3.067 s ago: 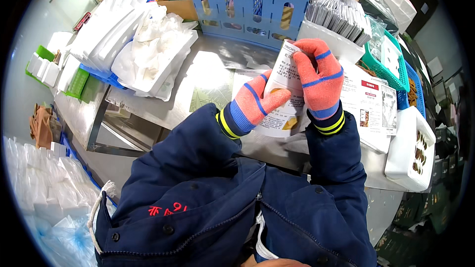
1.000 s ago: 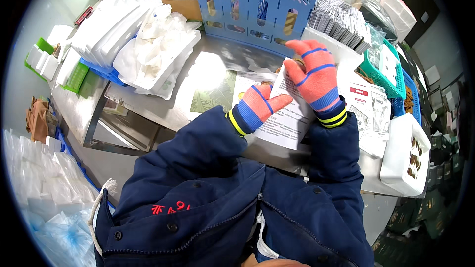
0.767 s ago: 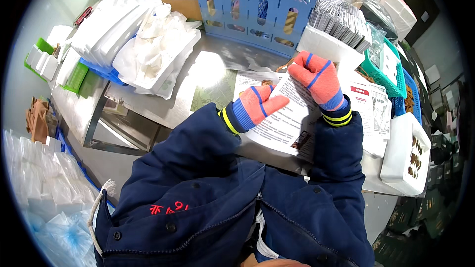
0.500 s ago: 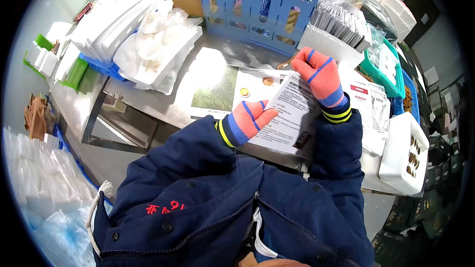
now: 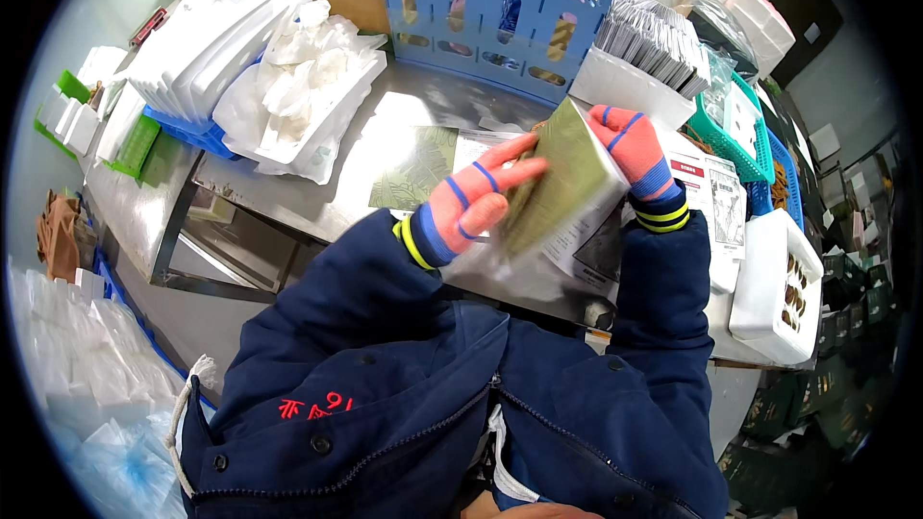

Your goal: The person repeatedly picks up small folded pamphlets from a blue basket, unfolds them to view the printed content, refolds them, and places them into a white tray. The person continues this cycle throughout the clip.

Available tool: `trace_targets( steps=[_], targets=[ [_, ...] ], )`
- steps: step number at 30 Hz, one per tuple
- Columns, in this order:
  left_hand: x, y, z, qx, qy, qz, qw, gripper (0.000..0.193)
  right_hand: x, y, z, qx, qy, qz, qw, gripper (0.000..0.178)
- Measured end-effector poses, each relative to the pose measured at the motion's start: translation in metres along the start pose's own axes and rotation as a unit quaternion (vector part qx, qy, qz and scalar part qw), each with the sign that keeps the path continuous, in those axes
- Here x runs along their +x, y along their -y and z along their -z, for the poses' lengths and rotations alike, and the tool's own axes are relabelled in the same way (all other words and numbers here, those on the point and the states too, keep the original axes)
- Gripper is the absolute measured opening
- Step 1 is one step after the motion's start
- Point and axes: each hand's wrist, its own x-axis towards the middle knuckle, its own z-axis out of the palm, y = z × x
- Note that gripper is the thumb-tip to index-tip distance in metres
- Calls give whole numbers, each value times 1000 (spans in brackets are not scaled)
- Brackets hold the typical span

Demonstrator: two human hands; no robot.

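A green printed leaflet (image 5: 561,178), folded over and tilted up, stands above the steel table with its lower edge blurred. My right hand (image 5: 630,149), in a coral knit glove with blue bands, pinches it at the upper right edge. Against its left side lie the outstretched fingers of my left hand (image 5: 473,196), gloved alike, with thumb and fingers apart. Flat on the table, left of that hand, is another green leaf-patterned sheet (image 5: 415,165). A page with printed text (image 5: 577,255) shows under the raised leaflet.
A blue perforated crate (image 5: 481,58) stands behind, beside a white box of upright leaflets (image 5: 635,86). To the right are printed sheets (image 5: 716,207), a green basket (image 5: 740,130) and a white foam box (image 5: 755,317). White trays (image 5: 327,139) sit at left.
The text page my hands held has been folded over, so a green face now shows. My left hand has loosened its pinch, fingers stretched out, and shifted slightly left and up.
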Motion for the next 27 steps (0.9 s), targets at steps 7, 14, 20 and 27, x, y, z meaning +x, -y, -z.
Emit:
trace_targets(
  steps=[7,14,20,27],
  targets=[
    [10,8,-22,-83,-138,116,980,79,-1,21,-25,69,85,-2,994,18],
    [4,8,26,-250,-188,254,915,47,-10,7,13,-288,33,266,919,24],
    [1,28,16,-212,-177,227,934,61,-24,45,-17,17,25,18,999,12],
    [3,-18,-41,-502,-162,277,803,53,-30,55,-46,-43,-50,108,992,12]
  ],
)
